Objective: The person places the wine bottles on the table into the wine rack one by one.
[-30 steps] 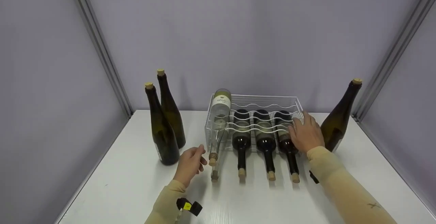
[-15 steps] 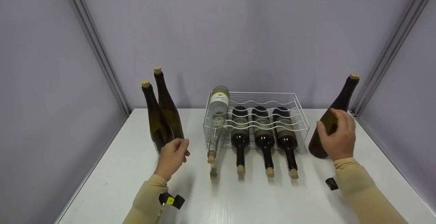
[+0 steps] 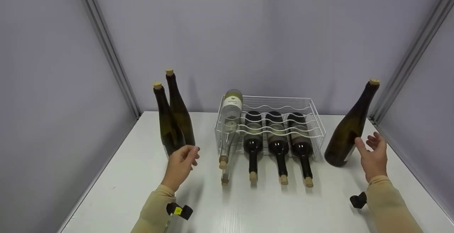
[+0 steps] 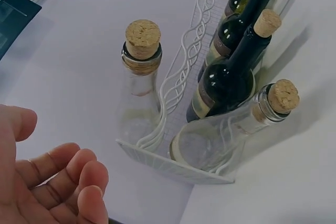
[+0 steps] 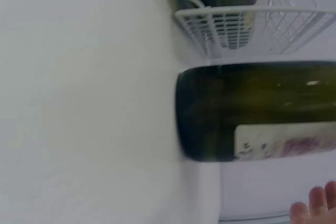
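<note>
My left hand (image 3: 181,165) hovers in front of two corked dark green wine bottles, the front one (image 3: 168,123) and the rear one (image 3: 185,119). Its fingers curl loosely around nothing; the left wrist view shows the same bare fingers (image 4: 86,174). On the right, another corked green wine bottle (image 3: 349,133) stands beside the white wire rack (image 3: 276,97). My right hand (image 3: 375,156) is at this bottle's right side, thumb toward the glass, fingers spread and relaxed. Whether the thumb touches it, I cannot tell. In the right wrist view, that bottle (image 5: 257,106) shows a pale label.
Inside the rack's lower level lie several corked bottles: a clear bottle (image 3: 225,179) and dark ones, such as the rightmost dark bottle (image 3: 301,148). Another clear bottle (image 3: 232,110) rests on top at the left. Grey panels (image 3: 269,41) enclose the white table (image 3: 248,211).
My right hand has left the rack's right end and moved right, past the green bottle's front to its right side. My left hand has drawn left, away from the clear bottles, toward the left pair.
</note>
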`<state>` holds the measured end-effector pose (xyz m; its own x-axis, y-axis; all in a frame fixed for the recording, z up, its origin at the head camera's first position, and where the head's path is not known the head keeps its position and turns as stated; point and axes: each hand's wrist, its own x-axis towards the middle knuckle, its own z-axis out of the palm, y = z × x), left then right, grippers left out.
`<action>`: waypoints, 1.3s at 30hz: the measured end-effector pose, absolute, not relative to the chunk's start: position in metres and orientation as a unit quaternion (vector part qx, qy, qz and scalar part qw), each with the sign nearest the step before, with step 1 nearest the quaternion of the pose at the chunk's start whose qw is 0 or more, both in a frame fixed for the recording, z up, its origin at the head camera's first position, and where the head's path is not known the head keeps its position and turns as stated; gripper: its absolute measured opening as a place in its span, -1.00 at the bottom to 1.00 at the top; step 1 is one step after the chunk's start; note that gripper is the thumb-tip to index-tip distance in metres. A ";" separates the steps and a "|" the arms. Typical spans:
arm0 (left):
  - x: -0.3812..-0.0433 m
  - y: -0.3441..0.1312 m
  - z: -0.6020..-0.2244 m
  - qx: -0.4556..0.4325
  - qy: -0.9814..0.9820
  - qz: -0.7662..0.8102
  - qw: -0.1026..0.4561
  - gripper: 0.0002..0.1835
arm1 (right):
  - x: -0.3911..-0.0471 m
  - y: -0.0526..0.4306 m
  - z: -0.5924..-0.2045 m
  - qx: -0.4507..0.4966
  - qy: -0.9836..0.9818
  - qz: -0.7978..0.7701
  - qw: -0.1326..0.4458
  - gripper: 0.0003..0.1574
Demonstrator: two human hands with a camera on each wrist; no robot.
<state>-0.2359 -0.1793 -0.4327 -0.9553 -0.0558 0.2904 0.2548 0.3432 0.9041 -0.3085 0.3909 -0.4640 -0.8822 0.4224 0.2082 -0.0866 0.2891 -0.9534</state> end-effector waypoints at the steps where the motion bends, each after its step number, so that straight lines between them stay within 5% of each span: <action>1: -0.235 -0.179 -0.433 -0.064 -0.808 -0.569 0.139 -0.67 | -0.308 0.392 -0.468 -0.100 -0.782 0.582 0.198 0.02; 12: -0.237 -0.179 -0.431 -0.062 -0.806 -0.571 0.141 -0.65 | -0.320 0.383 -0.486 -0.039 -0.833 0.542 0.104 0.46; 29: -0.238 -0.178 -0.442 -0.060 -0.799 -0.582 0.139 -0.64 | -0.334 0.371 -0.504 -0.112 -0.821 0.558 0.042 0.53; 39: -0.238 -0.179 -0.444 -0.057 -0.796 -0.588 0.133 -0.67 | -0.336 0.366 -0.507 -0.114 -0.821 0.557 0.059 0.57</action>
<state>-0.2379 -0.1785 -0.4437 -0.9579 -0.0663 0.2794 0.2476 0.3021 0.9206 -0.3359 0.3659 -0.5073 -0.9668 0.2536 -0.0297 0.1214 0.3541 -0.9273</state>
